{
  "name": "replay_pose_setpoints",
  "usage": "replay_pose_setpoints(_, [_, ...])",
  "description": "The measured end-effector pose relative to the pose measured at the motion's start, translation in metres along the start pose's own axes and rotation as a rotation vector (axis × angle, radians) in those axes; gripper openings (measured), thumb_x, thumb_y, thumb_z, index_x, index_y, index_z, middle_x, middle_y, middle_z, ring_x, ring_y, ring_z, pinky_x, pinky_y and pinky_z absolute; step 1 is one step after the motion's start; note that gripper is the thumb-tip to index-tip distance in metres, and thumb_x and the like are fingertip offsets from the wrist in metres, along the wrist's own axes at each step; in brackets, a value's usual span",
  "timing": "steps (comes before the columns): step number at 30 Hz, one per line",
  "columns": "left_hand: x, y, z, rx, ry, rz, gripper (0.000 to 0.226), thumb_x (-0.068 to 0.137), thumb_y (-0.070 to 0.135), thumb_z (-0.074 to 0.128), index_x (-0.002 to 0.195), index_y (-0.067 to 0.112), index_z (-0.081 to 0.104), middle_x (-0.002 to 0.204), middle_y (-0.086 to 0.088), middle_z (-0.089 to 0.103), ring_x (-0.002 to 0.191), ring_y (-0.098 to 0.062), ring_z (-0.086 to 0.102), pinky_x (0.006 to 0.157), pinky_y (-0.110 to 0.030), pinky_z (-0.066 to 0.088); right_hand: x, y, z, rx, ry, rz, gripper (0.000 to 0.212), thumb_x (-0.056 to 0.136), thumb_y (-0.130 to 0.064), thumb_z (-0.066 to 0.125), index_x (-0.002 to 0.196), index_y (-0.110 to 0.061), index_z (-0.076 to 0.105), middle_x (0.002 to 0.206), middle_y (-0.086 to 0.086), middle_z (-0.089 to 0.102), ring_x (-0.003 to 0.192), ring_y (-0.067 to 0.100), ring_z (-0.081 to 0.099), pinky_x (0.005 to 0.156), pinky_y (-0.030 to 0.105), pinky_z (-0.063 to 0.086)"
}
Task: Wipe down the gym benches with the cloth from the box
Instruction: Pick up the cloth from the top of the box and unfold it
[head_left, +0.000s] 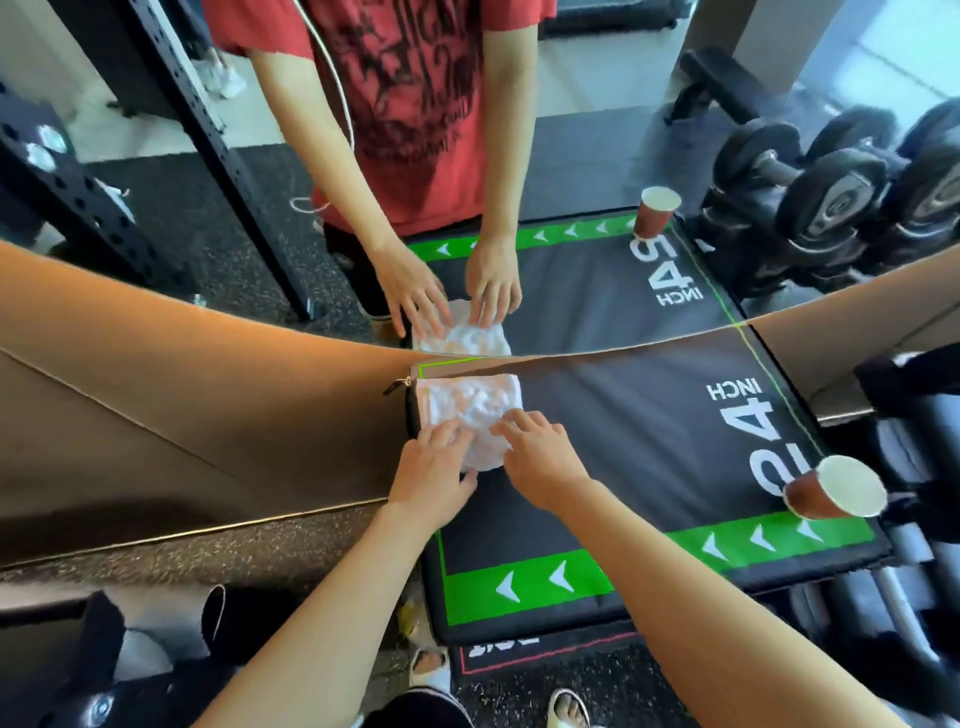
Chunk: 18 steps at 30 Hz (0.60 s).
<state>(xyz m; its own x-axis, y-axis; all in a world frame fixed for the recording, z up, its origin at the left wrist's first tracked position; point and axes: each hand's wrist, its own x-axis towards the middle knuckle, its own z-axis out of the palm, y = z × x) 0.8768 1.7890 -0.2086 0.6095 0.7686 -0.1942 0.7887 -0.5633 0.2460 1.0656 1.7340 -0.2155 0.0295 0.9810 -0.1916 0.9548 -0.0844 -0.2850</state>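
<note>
Both hands are down on the white cloth (470, 410), which lies bunched on the far left corner of a black padded platform (623, 415) with a green arrow stripe, right up against a mirror (571, 156). The left hand (434, 470) rests flat on the cloth's near left part, fingers fairly straight and spread, pressing rather than gripping as far as shows. The right hand (537, 457) sits just beside it, fingertips touching the cloth's near right edge, fingers loosely extended, palm over bare pad. Most of the cloth lies ahead of both hands, toward the mirror; its long axis is hard to call, roughly square and crumpled. The left hand covers more cloth, so it looks like the lead hand. The unwiped pad stretches away to the right of the right hand, so the coming stroke likely sweeps rightward. A paper cup (836, 493) lies tipped on the pad well to the right of the right hand, in the path of a long stroke. Dumbbells (831, 202) show in the mirror, beyond the hands and to the right.
</note>
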Motion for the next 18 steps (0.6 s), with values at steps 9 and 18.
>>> replay_pose_setpoints(9, [-0.008,-0.015,0.003,-0.056,0.046,0.225,0.042,0.085,0.03,0.07,0.127,0.025,0.065,0.141,0.003,0.054,0.124,-0.029,0.053,0.092,-0.044,0.052,-0.044,-0.023,0.016,0.028,0.082,0.17,0.041,0.094,-0.024,0.054,0.135,-0.024,0.058,0.141,-0.005,0.051,0.124,0.026,0.048,0.093,0.042,0.042])
replay_pose_setpoints(18, [-0.06,0.009,0.027,-0.183,0.039,0.417,0.041,0.082,0.021,0.074,0.123,0.023,0.068,0.144,0.002,0.058,0.133,-0.027,0.052,0.105,-0.049,0.048,-0.139,-0.027,0.04,0.04,0.156,0.229,0.037,0.091,-0.034,0.059,0.127,-0.026,0.061,0.129,-0.006,0.055,0.112,0.025,0.053,0.093,0.044,0.043])
